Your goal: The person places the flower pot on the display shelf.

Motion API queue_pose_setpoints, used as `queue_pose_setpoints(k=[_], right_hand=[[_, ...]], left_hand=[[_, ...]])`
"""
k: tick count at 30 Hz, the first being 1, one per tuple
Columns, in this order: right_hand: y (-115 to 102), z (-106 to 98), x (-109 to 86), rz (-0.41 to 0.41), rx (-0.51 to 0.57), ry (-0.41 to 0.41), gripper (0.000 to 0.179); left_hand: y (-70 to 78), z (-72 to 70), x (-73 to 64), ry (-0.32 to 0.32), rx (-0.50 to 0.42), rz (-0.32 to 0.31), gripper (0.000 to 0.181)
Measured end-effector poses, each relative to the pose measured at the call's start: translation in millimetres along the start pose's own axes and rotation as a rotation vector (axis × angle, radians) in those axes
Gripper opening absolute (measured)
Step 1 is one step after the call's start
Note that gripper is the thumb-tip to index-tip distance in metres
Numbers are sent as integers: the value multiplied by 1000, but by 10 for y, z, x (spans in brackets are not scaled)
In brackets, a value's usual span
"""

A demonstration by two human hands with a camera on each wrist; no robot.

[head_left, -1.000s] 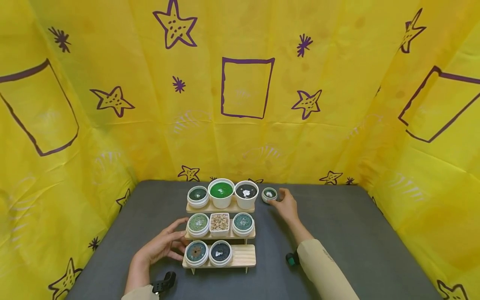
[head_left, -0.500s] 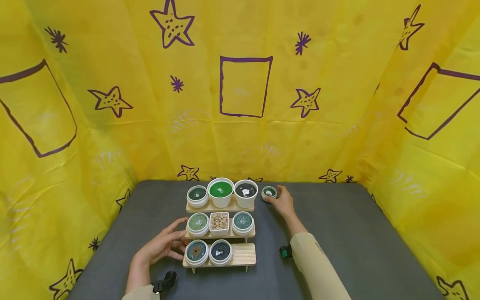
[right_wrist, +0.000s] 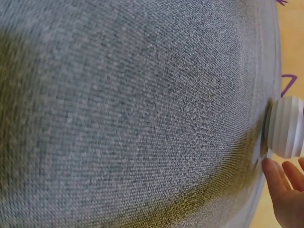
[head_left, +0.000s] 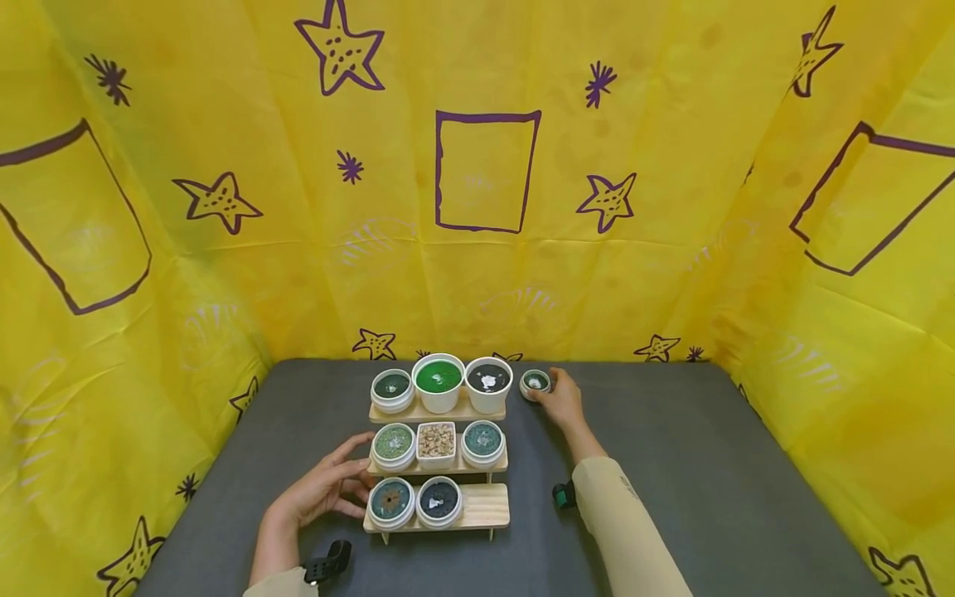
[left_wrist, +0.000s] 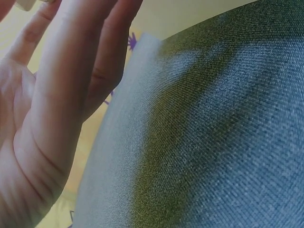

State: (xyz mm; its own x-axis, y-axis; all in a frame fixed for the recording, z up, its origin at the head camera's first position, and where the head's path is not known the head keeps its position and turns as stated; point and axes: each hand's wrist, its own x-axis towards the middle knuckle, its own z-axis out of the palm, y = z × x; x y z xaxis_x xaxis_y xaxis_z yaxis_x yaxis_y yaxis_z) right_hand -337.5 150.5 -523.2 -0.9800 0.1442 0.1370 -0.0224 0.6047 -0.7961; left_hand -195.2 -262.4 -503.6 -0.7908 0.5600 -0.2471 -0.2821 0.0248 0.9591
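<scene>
A three-tier wooden stand (head_left: pixel 485 506) holds small white pots of coloured contents. My left hand (head_left: pixel 321 489) rests against the stand's left end, fingertips at the middle and lowest tiers. In the left wrist view its fingers (left_wrist: pixel 71 61) extend upward, fairly straight, and the contact is out of frame. Right of the top tier, a small white jar (head_left: pixel 535 381) with dark green contents and a white spot stands on the table. My right hand (head_left: pixel 563 404) holds it, thumb in front and a finger on the right side. Ridged white sides of the jar (right_wrist: pixel 285 127) show in the right wrist view.
The top tier bears a dark green pot (head_left: pixel 392 390), a bright green cup (head_left: pixel 438 377) and a black cup (head_left: pixel 488 379). A square dish of pale chips (head_left: pixel 436 442) sits mid-tier between two green pots. Two dark pots stand on the lowest tier. Yellow cloth (head_left: pixel 477 298) encloses the grey table (head_left: pixel 709 464).
My right hand has moved slightly left and closed in around the small jar. The left hand stays against the stand. The head view has shifted a little.
</scene>
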Motion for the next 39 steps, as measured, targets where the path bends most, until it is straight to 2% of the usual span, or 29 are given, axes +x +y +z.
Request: queue_pose_setpoints(k=[18, 31, 39], right_hand=[[-17, 48, -3, -18, -11, -23, 53], [76, 33, 8, -51, -1, -19, 52], [93, -25, -12, -72, 11, -53, 53]], left_hand=[[-2, 3, -9, 7, -8, -10, 43], [-10, 7, -6, 1, -3, 0, 38], [1, -3, 0, 6, 0, -3, 40]])
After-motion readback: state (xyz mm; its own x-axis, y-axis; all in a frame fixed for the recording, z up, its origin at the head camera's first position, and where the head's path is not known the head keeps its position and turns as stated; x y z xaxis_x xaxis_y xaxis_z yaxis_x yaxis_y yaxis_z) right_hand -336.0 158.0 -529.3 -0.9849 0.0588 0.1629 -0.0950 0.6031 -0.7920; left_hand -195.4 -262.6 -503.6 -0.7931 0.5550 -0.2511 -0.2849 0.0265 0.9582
